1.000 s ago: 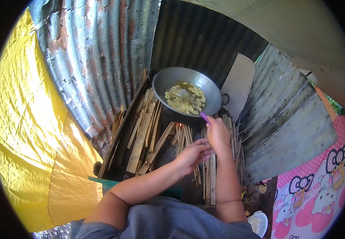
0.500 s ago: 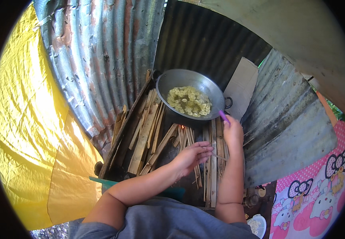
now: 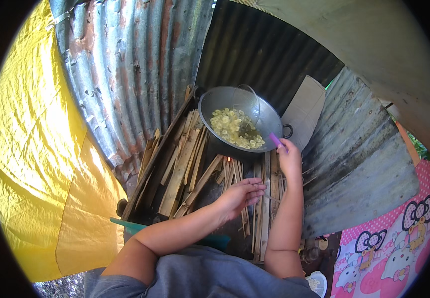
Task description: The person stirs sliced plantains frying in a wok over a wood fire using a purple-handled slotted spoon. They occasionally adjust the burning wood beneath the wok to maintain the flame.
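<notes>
Closed around the purple-handled strainer (image 3: 275, 140), my right grip (image 3: 289, 155) sits just outside the near right rim of the wide metal pan (image 3: 269, 117). The strainer's thin round hoop stands tilted over the pan, its upper edge reaching past the far rim. My left grip (image 3: 241, 197) is raised nearer my body, palm inward, fingers loosely bent; a thin stick (image 3: 273, 199) shows beside the fingertips, and I cannot tell whether they pinch it.

Pale yellow slices (image 3: 232, 126), many of them ring-shaped, lie in liquid in the pan, gathered mostly toward its left and near sides. An orange glow (image 3: 229, 159) shows just below the near rim. Split wood (image 3: 181, 171) lies left of and in front of the pan on the dark table (image 3: 235, 229).

A cardboard sheet (image 3: 304, 111) leans behind the pan's right handle. Corrugated metal (image 3: 120, 74) stands at left and behind. A yellow sheet (image 3: 36, 154) hangs at far left, a pink patterned cloth (image 3: 389, 258) at lower right, near a white bowl (image 3: 322, 290).
</notes>
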`<state>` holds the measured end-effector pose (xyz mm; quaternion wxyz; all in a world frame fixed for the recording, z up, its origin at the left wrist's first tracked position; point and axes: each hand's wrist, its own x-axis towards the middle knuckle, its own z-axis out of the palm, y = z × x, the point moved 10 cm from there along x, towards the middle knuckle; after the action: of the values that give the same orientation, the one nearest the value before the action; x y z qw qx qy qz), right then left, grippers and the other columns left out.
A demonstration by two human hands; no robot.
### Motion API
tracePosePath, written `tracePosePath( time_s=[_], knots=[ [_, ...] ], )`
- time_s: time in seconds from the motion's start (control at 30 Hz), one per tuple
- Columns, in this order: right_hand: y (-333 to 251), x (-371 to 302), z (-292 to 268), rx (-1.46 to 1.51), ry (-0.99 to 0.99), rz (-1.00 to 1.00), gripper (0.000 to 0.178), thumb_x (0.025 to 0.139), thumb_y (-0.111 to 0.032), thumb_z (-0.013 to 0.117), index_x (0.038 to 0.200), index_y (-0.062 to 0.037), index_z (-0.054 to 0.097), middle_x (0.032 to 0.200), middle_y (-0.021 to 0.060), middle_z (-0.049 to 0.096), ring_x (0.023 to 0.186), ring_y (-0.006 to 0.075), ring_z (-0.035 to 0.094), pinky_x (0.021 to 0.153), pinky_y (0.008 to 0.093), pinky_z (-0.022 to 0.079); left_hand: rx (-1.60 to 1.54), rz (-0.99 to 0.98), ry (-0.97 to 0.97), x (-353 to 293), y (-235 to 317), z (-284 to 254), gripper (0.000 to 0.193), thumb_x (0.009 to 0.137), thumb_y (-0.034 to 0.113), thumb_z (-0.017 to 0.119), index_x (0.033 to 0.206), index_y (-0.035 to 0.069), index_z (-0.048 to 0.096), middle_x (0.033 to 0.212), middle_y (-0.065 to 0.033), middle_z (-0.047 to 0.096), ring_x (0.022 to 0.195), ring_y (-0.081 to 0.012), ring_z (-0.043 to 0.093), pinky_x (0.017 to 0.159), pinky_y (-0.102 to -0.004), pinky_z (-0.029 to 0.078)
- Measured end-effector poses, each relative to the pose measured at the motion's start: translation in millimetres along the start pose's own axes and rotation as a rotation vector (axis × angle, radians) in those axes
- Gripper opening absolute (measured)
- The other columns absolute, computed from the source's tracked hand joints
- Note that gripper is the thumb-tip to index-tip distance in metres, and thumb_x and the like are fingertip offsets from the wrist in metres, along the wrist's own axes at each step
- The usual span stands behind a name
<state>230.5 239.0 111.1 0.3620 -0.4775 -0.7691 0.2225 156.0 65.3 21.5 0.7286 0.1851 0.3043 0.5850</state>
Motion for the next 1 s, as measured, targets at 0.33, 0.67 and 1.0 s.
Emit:
tracePosePath(
  time_s=[0.33, 0.67, 1.0],
  knots=[
    [-5.3, 14.2, 60.4, -0.384, 0.031, -0.109, 0.028, 0.089, -0.019, 0.052, 0.114, -0.0097, 0.06, 0.099, 0.0225, 0.06, 0.09, 0.0409, 0.06, 0.077, 0.048, 0.049, 0.021, 0.004, -0.004, -1.6, -0.6, 4.5, 0.032, 0.094, 0.012, 0.047, 0.125, 0.007, 0.046, 0.116, -0.0041, 0.059, 0.102, -0.0117, 0.056, 0.088, -0.0264, 0.042],
    [-97.7, -94.4, -44.1, -0.444, -0.088, -0.204, 0.027, 0.086, -0.015, 0.059, 0.112, -0.0125, 0.064, 0.092, 0.0128, 0.06, 0.086, 0.0331, 0.061, 0.073, 0.0409, 0.048, -0.042, 0.02, 0.009, -0.8, -3.9, -0.7, 0.032, 0.092, 0.012, 0.049, 0.124, 0.007, 0.047, 0.112, -0.0042, 0.06, 0.101, -0.0131, 0.056, 0.088, -0.0276, 0.042],
    [-83.9, -99.7, -30.6, -0.436, -0.041, -0.185, 0.029, 0.085, -0.013, 0.057, 0.114, -0.0152, 0.063, 0.09, 0.0127, 0.058, 0.08, 0.035, 0.06, 0.069, 0.0436, 0.048, -0.017, -0.045, -0.027, -7.5, -17.7, 15.1, 0.03, 0.093, 0.014, 0.05, 0.122, 0.009, 0.049, 0.11, -0.0018, 0.06, 0.103, -0.0127, 0.055, 0.088, -0.0288, 0.041]
  ],
)
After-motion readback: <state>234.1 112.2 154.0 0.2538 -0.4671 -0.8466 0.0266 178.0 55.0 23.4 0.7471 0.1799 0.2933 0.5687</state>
